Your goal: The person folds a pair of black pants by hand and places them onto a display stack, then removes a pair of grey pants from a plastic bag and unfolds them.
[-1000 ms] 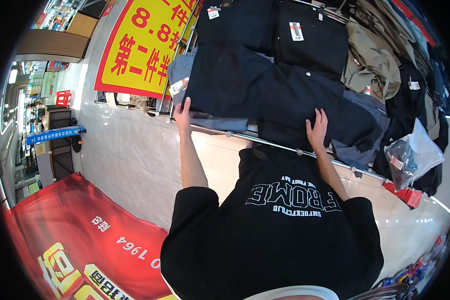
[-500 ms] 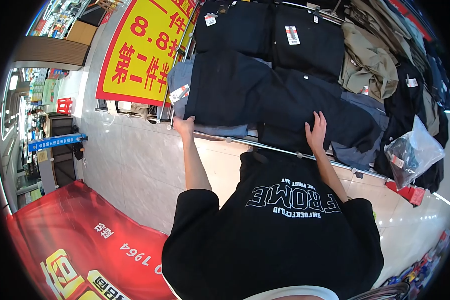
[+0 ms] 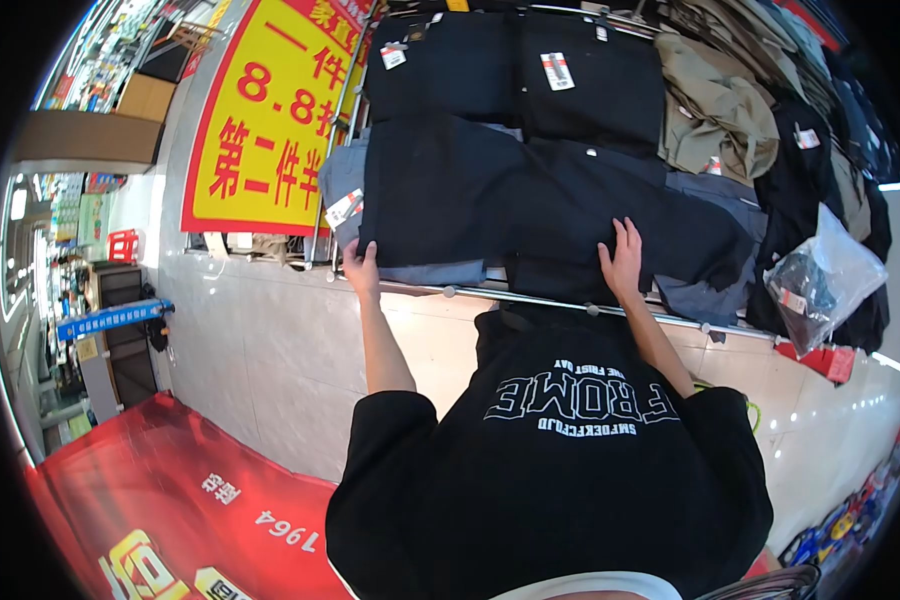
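A long pair of black trousers (image 3: 450, 190) lies spread sideways across the near row of the display rack, over folded grey trousers (image 3: 705, 285). My right hand (image 3: 622, 262) rests flat on the black cloth near its front edge, fingers stretched out. At the left end, my left hand (image 3: 361, 270) touches the front corner of the cloth, thumb and fingers apart. Just above it a white and red price tag (image 3: 345, 208) hangs on grey fabric. Behind lie two folded black trousers (image 3: 590, 110), also tagged.
A metal rail (image 3: 530, 300) runs along the rack's front. To the right are crumpled khaki trousers (image 3: 715, 110) and a clear plastic bag (image 3: 827, 280) with dark contents. A yellow sign (image 3: 265, 120) stands left; a red printed cloth (image 3: 190, 470) covers something at lower left.
My left hand has shifted from the rail by the rack's corner onto the corner of the cloth. My right hand stays on the black trousers. The view has swung slightly.
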Motion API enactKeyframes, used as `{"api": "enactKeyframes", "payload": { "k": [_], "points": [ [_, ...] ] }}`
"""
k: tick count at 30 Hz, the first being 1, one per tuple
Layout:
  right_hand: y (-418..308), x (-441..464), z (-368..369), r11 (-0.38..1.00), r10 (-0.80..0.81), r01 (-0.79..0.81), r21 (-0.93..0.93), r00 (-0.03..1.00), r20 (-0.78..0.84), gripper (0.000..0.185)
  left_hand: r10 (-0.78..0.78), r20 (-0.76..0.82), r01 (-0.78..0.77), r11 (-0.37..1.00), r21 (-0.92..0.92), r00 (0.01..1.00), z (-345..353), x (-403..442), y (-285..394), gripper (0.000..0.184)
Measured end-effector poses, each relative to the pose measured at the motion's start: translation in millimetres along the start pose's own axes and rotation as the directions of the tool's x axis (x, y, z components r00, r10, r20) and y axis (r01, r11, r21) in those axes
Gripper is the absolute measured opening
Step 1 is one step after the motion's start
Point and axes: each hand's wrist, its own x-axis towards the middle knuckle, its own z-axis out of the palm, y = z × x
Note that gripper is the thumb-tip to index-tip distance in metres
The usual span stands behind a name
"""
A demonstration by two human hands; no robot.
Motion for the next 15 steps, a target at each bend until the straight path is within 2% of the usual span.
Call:
{"api": "enactKeyframes", "payload": {
  "k": [1, 5, 8, 10, 15],
  "points": [
    [1, 0, 0, 1.000, 0.000, 0.000, -0.001, 1.000, 0.003, 0.053, -0.020, 0.044, 0.023, 0.997, -0.073, 0.999, -1, -4, 7, 0.040],
    [0, -1, 0, 1.000, 0.019, -0.019, -0.007, 1.000, 0.002, 0.054, 0.052, 0.110, -0.033, 0.986, -0.162, 0.993, -2, -20, 38, 0.033],
    [0, -1, 0, 1.000, 0.028, -0.028, 0.001, 1.000, 0.002, 0.054, -0.035, 0.155, 0.058, 0.988, -0.145, 0.987, -5, -19, 48, 0.038],
    [0, -1, 0, 0.999, 0.036, -0.036, 0.007, 0.999, -0.002, 0.054, -0.207, 0.298, 0.228, 0.973, -0.038, 0.932, -7, -16, 58, 0.042],
    [0, -2, -2, 0.999, 0.041, -0.041, 0.019, 0.999, -0.009, 0.054, -0.316, 0.371, 0.284, 0.949, 0.138, 0.874, -5, 5, 66, 0.042]
  ]
}}
